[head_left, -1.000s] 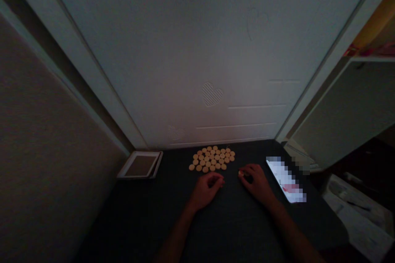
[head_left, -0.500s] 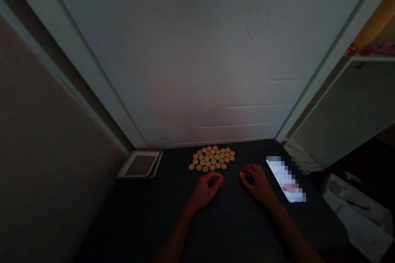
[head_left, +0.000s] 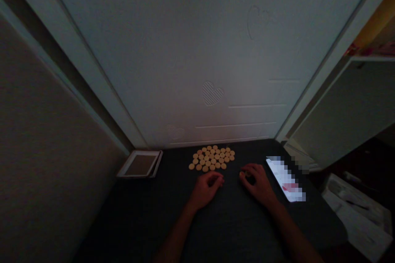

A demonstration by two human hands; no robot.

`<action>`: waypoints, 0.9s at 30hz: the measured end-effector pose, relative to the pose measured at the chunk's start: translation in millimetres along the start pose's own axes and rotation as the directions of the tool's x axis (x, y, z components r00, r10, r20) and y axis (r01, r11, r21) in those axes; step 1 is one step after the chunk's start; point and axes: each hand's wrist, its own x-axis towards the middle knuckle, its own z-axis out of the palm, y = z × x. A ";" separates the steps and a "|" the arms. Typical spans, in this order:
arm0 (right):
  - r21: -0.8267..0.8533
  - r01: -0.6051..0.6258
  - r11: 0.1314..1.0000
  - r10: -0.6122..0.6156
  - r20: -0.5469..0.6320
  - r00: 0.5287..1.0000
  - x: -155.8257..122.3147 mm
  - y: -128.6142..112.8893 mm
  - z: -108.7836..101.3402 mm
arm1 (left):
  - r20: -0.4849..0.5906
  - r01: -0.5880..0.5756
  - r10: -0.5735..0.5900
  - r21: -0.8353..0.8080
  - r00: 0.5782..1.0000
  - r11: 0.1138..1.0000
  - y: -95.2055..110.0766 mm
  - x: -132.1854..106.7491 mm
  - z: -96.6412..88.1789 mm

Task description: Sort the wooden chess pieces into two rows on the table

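Observation:
Several small, round, pale wooden discs point(head_left: 212, 158) lie flat in a loose cluster on the dark table point(head_left: 228, 222), close to the wall. My left hand point(head_left: 207, 189) rests just in front of them, fingers curled and thumb brought against the fingertips. Whatever may be between those tips is hidden. To the right of the cluster, my right hand point(head_left: 256, 183) pinches one pale disc point(head_left: 241, 175) between thumb and index finger, low over the table. Part of that disc is covered by the fingers, and the dim light blurs its detail.
A lit phone point(head_left: 285, 178), its screen blurred out, lies right of my right hand. White-framed flat pieces point(head_left: 140, 164) are stacked at the table's left back. Behind stands a white panel point(head_left: 173, 70) with heart reliefs. A white box point(head_left: 361, 209) sits beyond the right edge.
Both hands stay almost exactly where they were, and the discs keep their layout. Only the picture looks slightly dimmer and grainier.

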 end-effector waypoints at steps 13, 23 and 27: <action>-0.027 0.214 0.976 -0.210 0.117 0.971 3.5 -74.6 43.6 | -0.235 -0.167 0.349 0.561 0.907 0.811 -14.4 0.2 -24.2; -0.080 0.094 0.992 -0.093 0.016 0.995 8.0 -66.5 63.1 | -0.135 -0.196 0.402 0.707 0.906 0.680 -16.5 -2.1 -25.1; -0.078 0.106 0.991 -0.106 0.003 0.994 6.0 -65.8 64.5 | -0.136 -0.192 0.394 0.703 0.909 0.685 -13.8 -3.9 -24.5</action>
